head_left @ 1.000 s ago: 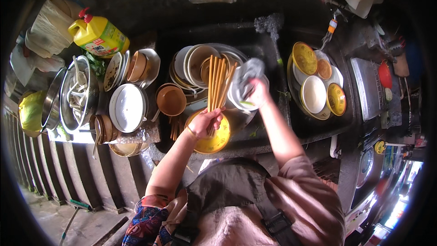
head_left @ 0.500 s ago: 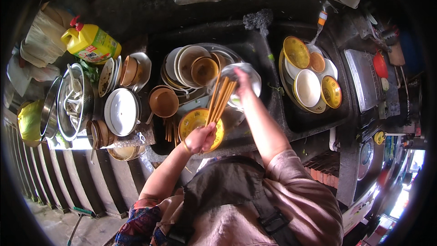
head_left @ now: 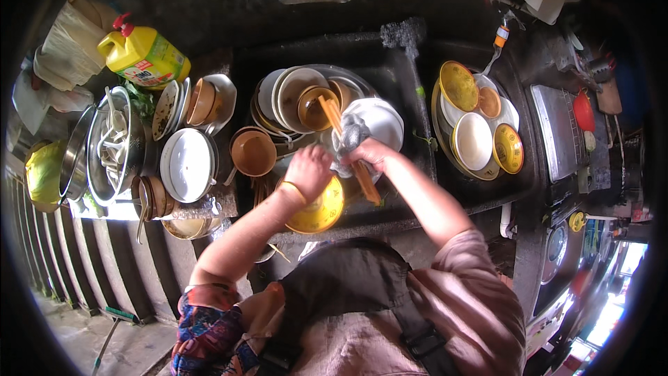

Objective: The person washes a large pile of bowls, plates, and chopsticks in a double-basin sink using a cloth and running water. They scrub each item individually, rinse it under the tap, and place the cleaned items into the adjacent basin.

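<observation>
Setting: dark sink (head_left: pixel 390 49) crowded with glossy round bowls.
Left hand (head_left: pixel 309 170): closed around wooden chopsticks (head_left: pixel 348 146).
Right hand (head_left: pixel 369 153): gripping crumpled grey cloth (head_left: pixel 350 136) against them.

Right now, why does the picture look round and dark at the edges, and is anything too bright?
In the head view, the fisheye lens bends straight edges and leaves a black rim; the sink lies in shade, daylight glares at the lower right corner, and the left hand and right hand holding the chopsticks look slightly soft.
</observation>
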`<state>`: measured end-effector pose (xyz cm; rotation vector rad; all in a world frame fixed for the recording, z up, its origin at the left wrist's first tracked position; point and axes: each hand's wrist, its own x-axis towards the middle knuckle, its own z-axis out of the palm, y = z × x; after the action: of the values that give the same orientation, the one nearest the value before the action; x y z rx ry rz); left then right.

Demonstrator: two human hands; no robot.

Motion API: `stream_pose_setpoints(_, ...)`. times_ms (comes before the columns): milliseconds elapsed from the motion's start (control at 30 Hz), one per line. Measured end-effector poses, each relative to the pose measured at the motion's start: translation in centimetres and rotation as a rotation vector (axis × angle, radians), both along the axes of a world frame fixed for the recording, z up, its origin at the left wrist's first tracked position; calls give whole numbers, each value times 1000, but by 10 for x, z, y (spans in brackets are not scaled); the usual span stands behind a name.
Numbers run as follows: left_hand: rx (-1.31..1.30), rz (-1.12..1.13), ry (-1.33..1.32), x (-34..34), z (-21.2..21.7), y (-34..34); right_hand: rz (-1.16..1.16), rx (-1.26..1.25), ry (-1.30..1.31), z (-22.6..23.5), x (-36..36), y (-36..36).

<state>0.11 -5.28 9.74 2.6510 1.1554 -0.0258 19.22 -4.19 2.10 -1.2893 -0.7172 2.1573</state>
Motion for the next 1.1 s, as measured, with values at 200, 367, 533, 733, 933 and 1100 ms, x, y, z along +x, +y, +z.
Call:
stream_pose_setpoints(200,354,-316,-1,-10,-11,53,459,85,-86,54,-15,-9)
stream_pose_setpoints(367,99,-190,83,-40,0,38,755,303,-271,70,16,11)
stream_pose_setpoints(533,-76,253,56,-92,-19,27,541,564,-812,64,63,39)
stream_pose_setpoints(733,-1167,913,-863,-59,-40,-10,629,471,-1610,49,19,38)
stream_pose_setpoints(933,-1194,428,-646,-31,-45,-26,-441,251,390,67,-68,17)
stream_pose_setpoints(1100,-1194,382,-989,-70,-87,-15,-223,767,-132,45,-111,-15)
